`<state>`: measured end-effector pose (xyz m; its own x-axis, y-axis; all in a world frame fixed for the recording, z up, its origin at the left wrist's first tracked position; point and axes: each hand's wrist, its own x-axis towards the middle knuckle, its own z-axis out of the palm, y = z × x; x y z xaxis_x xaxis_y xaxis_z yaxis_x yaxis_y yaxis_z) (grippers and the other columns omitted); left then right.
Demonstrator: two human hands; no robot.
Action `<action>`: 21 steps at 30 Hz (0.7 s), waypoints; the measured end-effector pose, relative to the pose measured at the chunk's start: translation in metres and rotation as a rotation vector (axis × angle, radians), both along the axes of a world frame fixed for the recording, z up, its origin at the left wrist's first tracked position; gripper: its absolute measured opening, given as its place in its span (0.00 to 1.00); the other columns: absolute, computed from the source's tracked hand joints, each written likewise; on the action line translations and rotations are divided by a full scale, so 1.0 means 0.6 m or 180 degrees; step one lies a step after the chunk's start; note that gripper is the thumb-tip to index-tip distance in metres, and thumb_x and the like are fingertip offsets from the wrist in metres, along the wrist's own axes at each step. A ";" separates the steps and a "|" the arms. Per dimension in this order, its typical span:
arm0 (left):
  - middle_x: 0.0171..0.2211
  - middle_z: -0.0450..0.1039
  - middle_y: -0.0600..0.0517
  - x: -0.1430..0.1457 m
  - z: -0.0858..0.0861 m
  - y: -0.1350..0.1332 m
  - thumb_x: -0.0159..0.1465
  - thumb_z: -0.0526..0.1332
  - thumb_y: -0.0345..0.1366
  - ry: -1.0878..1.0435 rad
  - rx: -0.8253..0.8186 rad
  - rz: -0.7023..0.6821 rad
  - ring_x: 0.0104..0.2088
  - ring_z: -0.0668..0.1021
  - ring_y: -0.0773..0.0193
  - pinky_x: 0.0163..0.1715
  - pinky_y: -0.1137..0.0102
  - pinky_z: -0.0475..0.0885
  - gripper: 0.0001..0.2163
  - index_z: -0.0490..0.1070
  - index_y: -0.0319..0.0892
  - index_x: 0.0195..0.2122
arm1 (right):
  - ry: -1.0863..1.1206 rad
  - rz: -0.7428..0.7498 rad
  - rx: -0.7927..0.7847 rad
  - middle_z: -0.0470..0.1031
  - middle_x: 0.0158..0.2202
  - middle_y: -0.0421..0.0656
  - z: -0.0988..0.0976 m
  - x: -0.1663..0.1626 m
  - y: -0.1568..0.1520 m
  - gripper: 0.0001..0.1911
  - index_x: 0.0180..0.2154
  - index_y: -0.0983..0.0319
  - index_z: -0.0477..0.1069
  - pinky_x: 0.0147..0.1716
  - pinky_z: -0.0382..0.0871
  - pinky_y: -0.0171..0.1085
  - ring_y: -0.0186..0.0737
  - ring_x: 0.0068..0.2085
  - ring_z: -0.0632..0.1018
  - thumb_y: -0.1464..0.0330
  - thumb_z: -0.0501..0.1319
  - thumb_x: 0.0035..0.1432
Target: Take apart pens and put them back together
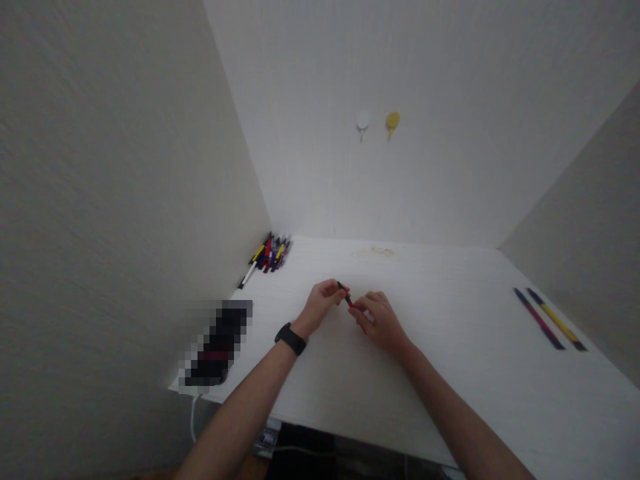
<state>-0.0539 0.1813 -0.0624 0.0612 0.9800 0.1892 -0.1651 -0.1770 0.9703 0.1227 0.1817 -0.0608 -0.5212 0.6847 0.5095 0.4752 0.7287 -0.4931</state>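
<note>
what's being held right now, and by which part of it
A pen, held in both hands: the left hand pinches it near its dark end, the right hand at its red end.

Both forearms slant inward and away from the person's body, bare-skinned, the left forearm (255, 393) from the left and the right forearm (450, 403) from the right. I see the left hand (320, 305) with fingers curled, thumb drawn against them in a pinch. Just beside it, the right hand (381, 321) bends its fingers toward its thumb, its back turned upward.
</note>
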 end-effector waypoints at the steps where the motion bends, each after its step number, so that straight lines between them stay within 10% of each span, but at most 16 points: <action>1: 0.28 0.74 0.51 -0.001 0.000 0.000 0.55 0.67 0.43 0.0007 0.0040 -0.0060 0.25 0.68 0.71 0.28 0.73 0.62 0.13 0.73 0.37 0.31 | -0.0008 0.0053 -0.0044 0.72 0.26 0.42 0.000 0.000 0.000 0.12 0.27 0.61 0.70 0.39 0.59 0.39 0.39 0.33 0.70 0.67 0.56 0.63; 21: 0.28 0.73 0.48 -0.004 0.004 -0.002 0.58 0.61 0.54 0.0082 0.0306 -0.0031 0.25 0.67 0.69 0.28 0.71 0.62 0.22 0.74 0.37 0.30 | 0.0279 0.0122 -0.0424 0.74 0.28 0.42 0.011 -0.002 -0.006 0.18 0.25 0.61 0.71 0.40 0.62 0.39 0.39 0.34 0.73 0.63 0.52 0.65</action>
<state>-0.0561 0.1800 -0.0601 0.0768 0.9568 0.2805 -0.1424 -0.2679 0.9529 0.1216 0.1783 -0.0545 -0.5058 0.7297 0.4601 0.3993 0.6708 -0.6250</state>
